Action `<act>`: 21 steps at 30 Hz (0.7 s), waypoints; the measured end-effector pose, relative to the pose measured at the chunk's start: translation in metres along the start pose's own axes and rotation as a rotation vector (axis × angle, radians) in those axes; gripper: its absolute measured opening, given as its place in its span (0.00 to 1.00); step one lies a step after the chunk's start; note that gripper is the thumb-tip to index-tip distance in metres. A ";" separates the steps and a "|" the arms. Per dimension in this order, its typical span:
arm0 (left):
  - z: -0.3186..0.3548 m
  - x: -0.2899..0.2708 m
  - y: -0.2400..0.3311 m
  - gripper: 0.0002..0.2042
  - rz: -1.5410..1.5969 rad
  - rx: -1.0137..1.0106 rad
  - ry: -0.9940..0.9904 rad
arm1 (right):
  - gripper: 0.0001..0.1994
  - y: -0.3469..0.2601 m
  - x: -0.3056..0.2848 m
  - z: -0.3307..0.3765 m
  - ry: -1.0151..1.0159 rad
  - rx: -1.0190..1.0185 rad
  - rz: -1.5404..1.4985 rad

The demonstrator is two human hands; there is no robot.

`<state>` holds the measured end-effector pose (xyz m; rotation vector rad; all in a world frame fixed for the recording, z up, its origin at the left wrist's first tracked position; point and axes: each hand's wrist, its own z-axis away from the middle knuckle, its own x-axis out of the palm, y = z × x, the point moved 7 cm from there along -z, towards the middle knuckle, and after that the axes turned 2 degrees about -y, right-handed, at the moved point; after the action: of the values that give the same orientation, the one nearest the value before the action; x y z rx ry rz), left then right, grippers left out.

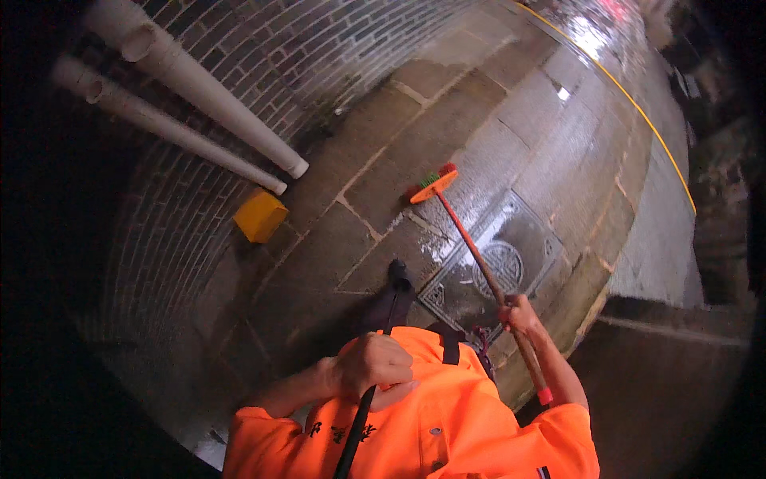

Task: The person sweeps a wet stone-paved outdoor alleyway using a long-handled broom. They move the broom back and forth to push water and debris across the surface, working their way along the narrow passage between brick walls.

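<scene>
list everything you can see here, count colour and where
broom: 1, orange head, reddish handle, head down on wet paving ahead
black pole: 1, black, upright against the chest
pipes: 2, white, slanting along the brick wall, upper left
box: 1, yellow, at the wall's foot
drain cover: 1, dark, patterned, in the paving
shoe: 1, black, on paving
left hand: 1, gripping black pole
right hand: 1, gripping broom handle

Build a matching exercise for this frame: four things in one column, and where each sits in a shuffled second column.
Things:
1. broom
2. black pole
3. yellow box
4. white pipes

Places:
A. leaning against the brick wall
B. in the left hand
C. on the paving at the foot of the wall
D. in the right hand, head on the wet paving

Pairs: 1-D, 2-B, 3-C, 4-A
</scene>
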<state>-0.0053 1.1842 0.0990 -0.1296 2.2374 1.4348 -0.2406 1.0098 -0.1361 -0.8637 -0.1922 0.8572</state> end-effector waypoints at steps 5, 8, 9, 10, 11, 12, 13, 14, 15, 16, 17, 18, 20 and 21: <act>0.008 -0.023 0.042 0.13 -0.029 -0.041 0.086 | 0.14 -0.021 0.026 0.002 -0.171 0.109 0.092; 0.020 -0.016 0.044 0.13 -0.088 -0.106 0.134 | 0.09 -0.045 0.039 -0.020 -0.293 0.046 0.215; 0.022 -0.010 0.045 0.13 -0.110 -0.131 0.145 | 0.07 -0.054 0.042 -0.027 -0.327 0.023 0.273; 0.030 -0.002 0.061 0.13 -0.149 -0.177 0.201 | 0.08 -0.073 0.059 -0.026 -0.399 -0.060 0.378; 0.033 0.003 0.059 0.13 -0.145 -0.166 0.226 | 0.09 -0.076 0.055 -0.030 -0.405 -0.116 0.440; 0.036 0.008 0.056 0.13 -0.142 -0.156 0.250 | 0.10 -0.079 0.050 -0.035 -0.413 -0.173 0.501; 0.027 0.003 0.049 0.13 -0.147 -0.169 0.291 | 0.11 -0.101 0.046 -0.055 -0.451 -0.245 0.572; 0.019 -0.002 0.040 0.13 -0.154 -0.183 0.331 | 0.14 -0.124 0.038 -0.076 -0.401 -0.448 0.925; 0.010 -0.002 0.034 0.13 -0.155 -0.191 0.378 | 0.17 -0.145 0.029 -0.091 -0.289 -0.648 1.279; -0.003 -0.006 0.031 0.13 -0.191 -0.185 0.414 | 0.14 -0.156 0.012 -0.113 -0.211 -0.607 1.396; -0.017 -0.005 0.031 0.13 -0.216 -0.178 0.447 | 0.11 -0.160 -0.008 -0.126 -0.127 -0.557 1.510; -0.026 0.001 0.039 0.13 -0.238 -0.189 0.470 | 0.12 -0.156 -0.033 -0.140 -0.079 -0.666 1.483; -0.046 -0.029 0.043 0.12 -0.231 -0.185 0.565 | 0.04 -0.202 -0.072 -0.159 -0.274 -0.049 0.581; -0.056 -0.036 0.042 0.12 -0.224 -0.150 0.600 | 0.08 -0.204 -0.093 -0.186 -0.631 0.132 0.317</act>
<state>-0.0062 1.1473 0.1685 -0.9390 2.4506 1.5818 -0.0951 0.7614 -0.0916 -0.4821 -0.5517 1.4116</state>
